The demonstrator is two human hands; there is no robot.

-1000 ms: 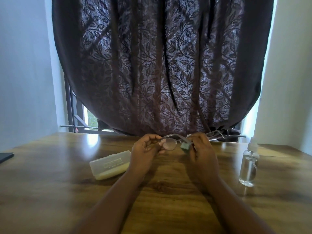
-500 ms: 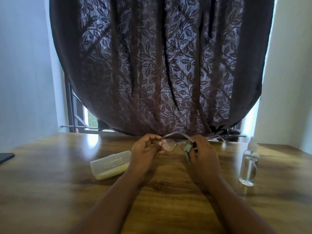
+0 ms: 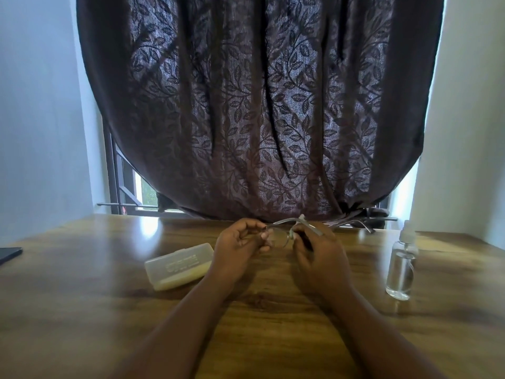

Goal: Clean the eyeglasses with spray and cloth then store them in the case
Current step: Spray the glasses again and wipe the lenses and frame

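Note:
Thin-framed eyeglasses (image 3: 281,236) are held above the wooden table (image 3: 82,310), between both hands. My left hand (image 3: 237,247) pinches the frame at its left end. My right hand (image 3: 319,255) grips a small pale cloth (image 3: 296,231) pressed around the right lens, which it hides. One temple arm (image 3: 360,225) sticks out to the right. A closed, translucent white case (image 3: 179,265) lies on the table left of my left hand. A clear spray bottle (image 3: 401,266) with a white nozzle stands upright to the right.
A dark leaf-patterned curtain (image 3: 254,110) hangs behind the table's far edge, with window bars (image 3: 117,184) at its lower left. A dark flat object (image 3: 9,254) lies at the table's left edge. White walls close in both sides.
My right hand has shifted the cloth on the right lens, now bunched higher and paler at the frame. My left hand holds its pinch; case and bottle have not moved.

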